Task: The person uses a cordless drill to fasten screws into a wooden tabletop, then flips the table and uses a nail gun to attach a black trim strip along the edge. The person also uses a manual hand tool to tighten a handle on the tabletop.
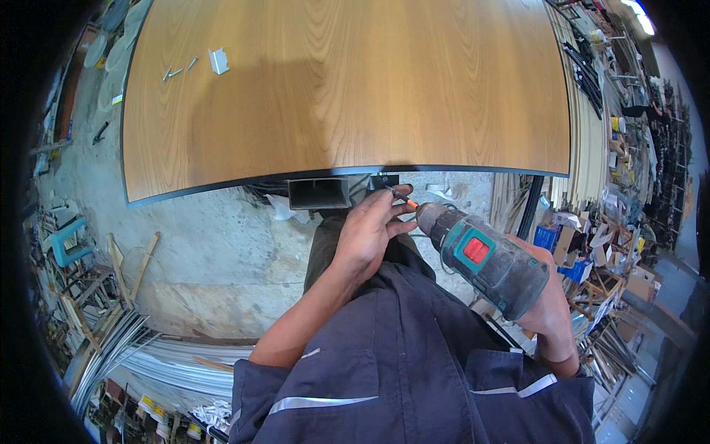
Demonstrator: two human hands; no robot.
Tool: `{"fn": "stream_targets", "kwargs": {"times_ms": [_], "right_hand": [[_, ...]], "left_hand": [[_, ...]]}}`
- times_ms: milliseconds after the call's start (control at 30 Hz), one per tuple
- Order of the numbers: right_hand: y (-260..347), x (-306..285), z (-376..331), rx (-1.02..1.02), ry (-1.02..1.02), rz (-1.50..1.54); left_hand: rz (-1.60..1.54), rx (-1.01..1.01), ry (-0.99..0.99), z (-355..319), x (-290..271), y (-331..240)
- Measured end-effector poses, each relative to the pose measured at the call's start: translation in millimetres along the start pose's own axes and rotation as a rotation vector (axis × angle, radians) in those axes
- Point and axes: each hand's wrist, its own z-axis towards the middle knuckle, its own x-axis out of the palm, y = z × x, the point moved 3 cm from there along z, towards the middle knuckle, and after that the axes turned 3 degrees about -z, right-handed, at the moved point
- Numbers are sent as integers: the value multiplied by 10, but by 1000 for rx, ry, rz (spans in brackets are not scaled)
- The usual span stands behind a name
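My right hand [549,311] is wrapped round a green and dark grey cordless drill [481,259] with a red button on top. The drill points left and away from me, with an orange-collared bit [411,203] in its chuck. At the bit's tip, the fingers of my left hand [366,235] are closed in a pinch; what they hold is too small to make out. Just beyond them, a small black bracket [381,180] sits under the near edge of the wood-grain tabletop [355,111].
Several screws [176,72] and a small white bracket [218,61] lie at the tabletop's far left. A dark rectangular tube [318,194] shows below its near edge. Metal profiles [177,362] lie behind me on the left; cardboard boxes [573,248] are piled on the right.
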Motion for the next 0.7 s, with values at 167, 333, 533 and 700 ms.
{"fn": "stream_targets", "kwargs": {"times_ms": [167, 333, 533, 700], "right_hand": [[23, -22, 18, -20, -3, -31], [6, -35, 30, -23, -5, -42], [31, -46, 47, -14, 4, -5], [108, -95, 96, -9, 28, -21]], "left_hand": [[-1, -12, 35, 29, -32, 34], [-16, -19, 27, 16, -40, 39], [-25, -7, 46, 21, -49, 37], [65, 27, 1, 15, -75, 29]]}}
